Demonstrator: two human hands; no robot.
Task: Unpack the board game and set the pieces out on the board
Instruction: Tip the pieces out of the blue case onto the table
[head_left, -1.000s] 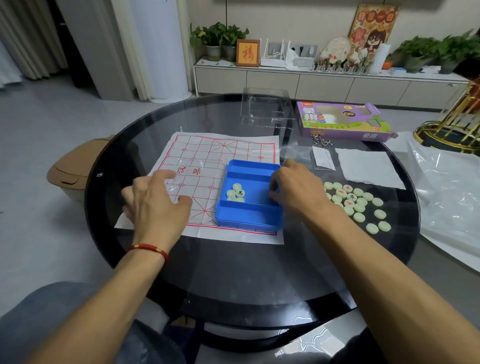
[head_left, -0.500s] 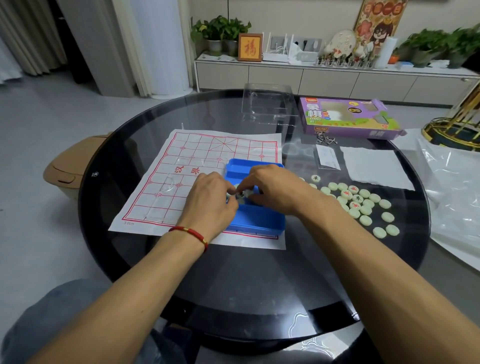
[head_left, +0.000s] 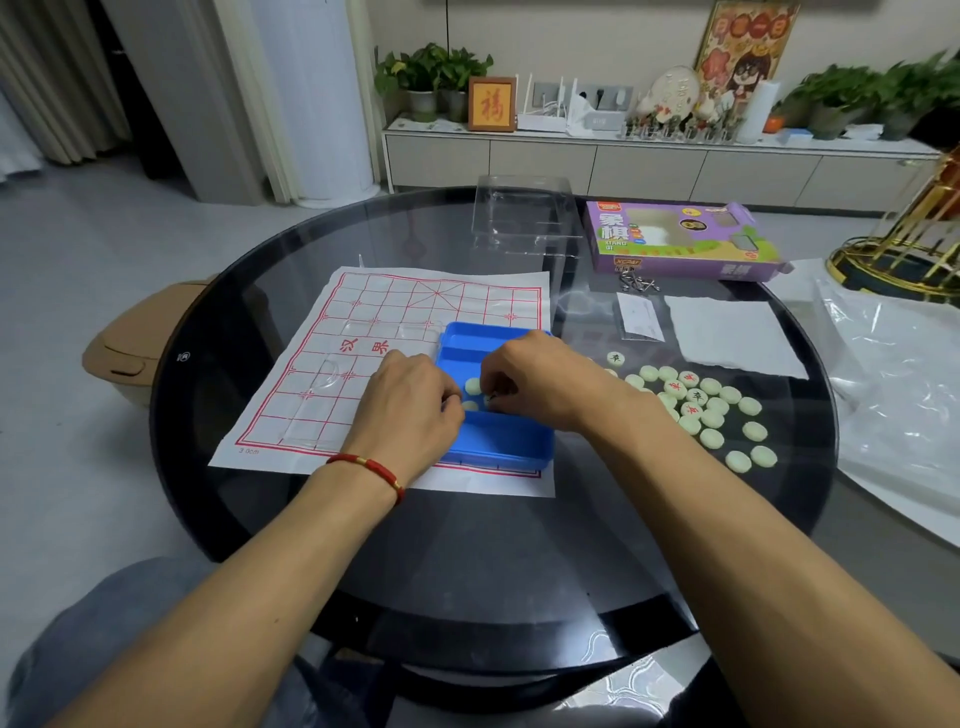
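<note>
Hands meet over the blue tray, which sits on the right half of the paper board, its near right corner reaching past the board's red border. We see the left hand, a red bracelet at its wrist, with fingers curled down at the tray's left wall; whether they pinch a piece or only touch the rim we cannot tell, since the fingertips are hidden behind the knuckles. The right hand reaches in from the right with fingers bent down into the tray's middle compartment, and we cannot tell for sure if it grips a piece. Between the two hands we make out a few pale green pieces in the tray. The paper board lies flat on the round glass table, its red grid and two red characters facing up, with a clear plastic insert lying on its left part. To the right of the tray, on the bare glass, we see the loose pile of pale green pieces, some showing red or dark characters, most blank. Further back stand the purple game box and a clear plastic lid, with a white sheet near the pile
</note>
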